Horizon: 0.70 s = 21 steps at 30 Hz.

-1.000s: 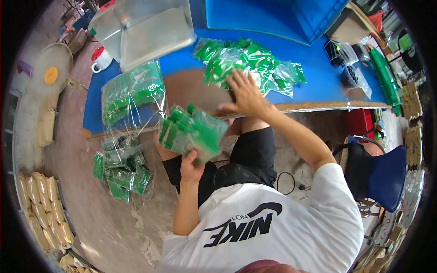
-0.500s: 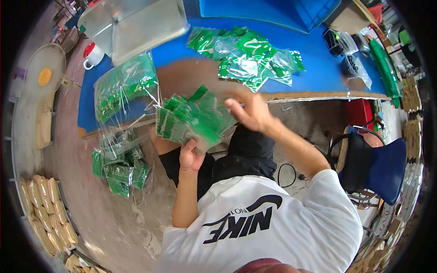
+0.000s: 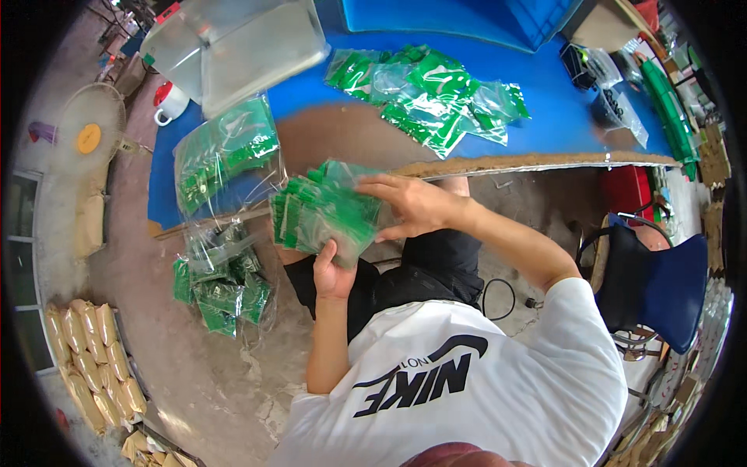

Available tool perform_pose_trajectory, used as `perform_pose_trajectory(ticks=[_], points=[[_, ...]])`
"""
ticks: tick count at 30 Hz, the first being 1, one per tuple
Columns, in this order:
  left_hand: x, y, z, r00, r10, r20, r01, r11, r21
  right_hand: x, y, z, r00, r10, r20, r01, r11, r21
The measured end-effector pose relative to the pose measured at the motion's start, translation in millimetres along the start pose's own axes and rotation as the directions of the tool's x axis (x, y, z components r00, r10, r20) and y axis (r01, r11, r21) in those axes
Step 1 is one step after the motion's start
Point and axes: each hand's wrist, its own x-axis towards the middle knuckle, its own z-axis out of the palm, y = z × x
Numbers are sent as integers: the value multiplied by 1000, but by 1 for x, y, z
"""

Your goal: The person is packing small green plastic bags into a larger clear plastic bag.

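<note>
A fanned stack of green-and-clear plastic packets [image 3: 323, 214] is held above my lap, in front of the table edge. My left hand [image 3: 334, 271] grips it from below, thumb on top, the other fingers hidden underneath. At the stack's right edge, my right hand [image 3: 412, 206] has its fingers over the upper packets and its thumb lower down, closed on that edge. Left of the stack, a large clear bag [image 3: 229, 148] filled with similar packets lies on the table. More loose packets [image 3: 432, 97] are heaped on the blue tabletop beyond my right hand.
The blue table [image 3: 545, 144] has a worn brown front edge. Toward its back stand a blue crate [image 3: 451, 19], a translucent bin [image 3: 257, 58] and a red-and-white mug [image 3: 170, 103]. Another bag of green packets [image 3: 222, 284] hangs lower left. A dark blue chair [image 3: 661, 280] stands right.
My right hand has moved slightly left and down, from beside the stack onto its right edge. The upper packets have shifted. My left hand keeps its hold. The whole view has shifted slightly.
</note>
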Motion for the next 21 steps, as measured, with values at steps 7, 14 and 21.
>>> perform_pose_trajectory(ticks=[7, 14, 21], points=[[0, -2, 7, 999, -15, -29, 16, 999, 29, 60, 101, -33, 810, 57, -583, -338, 858, -386], [-16, 18, -11, 1000, 7, 25, -10, 993, 119, 35, 44, 6, 998, 4, -56, -33, 850, -525], [10, 12, 11, 996, 74, 44, -81, 974, 209, 49, 27, -6, 911, 179, -371, -150, 983, 107]])
